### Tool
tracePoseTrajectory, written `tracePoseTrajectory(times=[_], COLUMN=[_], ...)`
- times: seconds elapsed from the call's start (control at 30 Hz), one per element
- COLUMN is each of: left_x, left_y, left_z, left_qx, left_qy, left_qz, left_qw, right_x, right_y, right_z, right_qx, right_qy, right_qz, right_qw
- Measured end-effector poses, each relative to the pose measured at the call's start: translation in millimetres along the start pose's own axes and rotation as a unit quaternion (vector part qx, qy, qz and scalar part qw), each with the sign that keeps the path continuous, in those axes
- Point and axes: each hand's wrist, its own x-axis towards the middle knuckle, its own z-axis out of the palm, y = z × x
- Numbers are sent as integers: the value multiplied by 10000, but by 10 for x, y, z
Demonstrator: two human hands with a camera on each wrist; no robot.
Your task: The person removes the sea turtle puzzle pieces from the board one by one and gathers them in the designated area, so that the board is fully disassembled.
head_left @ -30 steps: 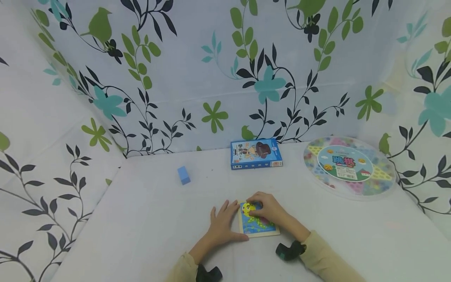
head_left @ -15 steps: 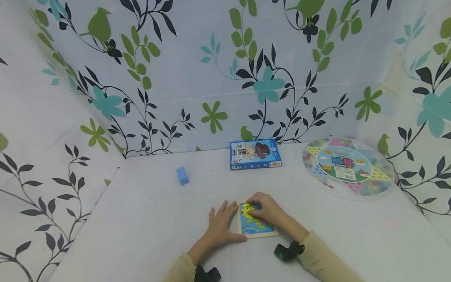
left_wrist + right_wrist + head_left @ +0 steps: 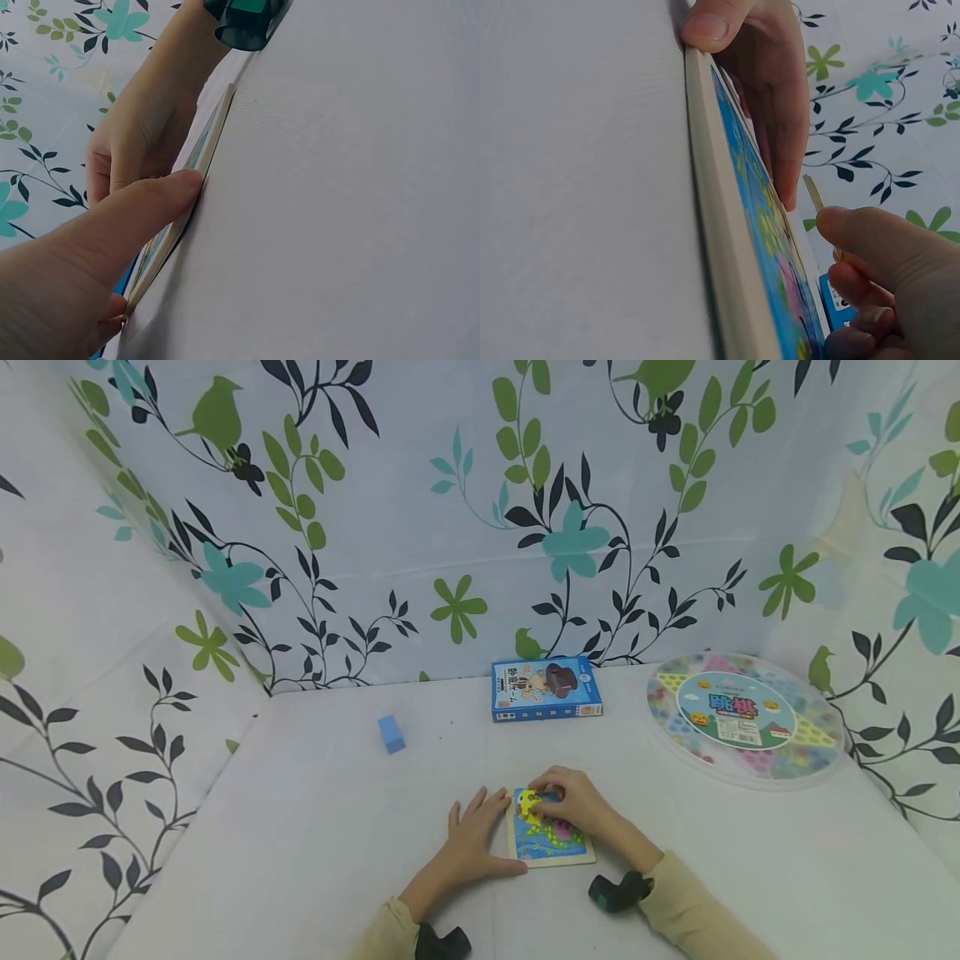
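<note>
A floral curtain (image 3: 465,518) walls the white counter (image 3: 315,827) on three sides, meeting it along the back and both flanks, so open room lies mostly to the left and in front of the hands. At the back right a round clear game tray (image 3: 744,717) sits close to the right wall; a blue card box (image 3: 545,687) lies against the back edge, and a small blue block (image 3: 391,732) stands alone on the left, well apart from everything.

Near the front middle lies a thin wooden puzzle board (image 3: 548,836), flat on the counter, pale-rimmed, with a blue picture and a yellow and pink figure. The left hand (image 3: 472,839) rests beside its left edge, fingers straight and spread, the thumb pressed to the near left corner. The right hand (image 3: 572,803) curls over the board's far end, fingers clamped on a small puzzle piece (image 3: 814,202).

The head view hides that piece under the fingers. The right wrist view shows it (a thin pale sliver seen edge-on) pinched at the fingertips just above the picture, with the left thumb at the board's rim. The left wrist view shows the board's wooden edge (image 3: 196,184) flush on the counter, the thumb touching it.
</note>
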Motion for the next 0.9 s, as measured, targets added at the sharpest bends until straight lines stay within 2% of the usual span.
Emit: tracePoseTrajectory(times=[0.4,0.63,0.9], left_x=[34,24,4], left_y=[23,13,-7], left_z=[7,-8,11], left_qx=[-14,19,-69], left_qy=[-53,132,210], left_qz=[46,0,-133], left_qw=[10000,9999,9997], right_x=[-22,-17,-64], right_y=[77,104,160], right_z=[-140,-250,-453], right_qx=[330,157,81], right_qy=[-48,-4,190], right_qz=[-146,-414,-145], right_qw=[9993,9990,9997])
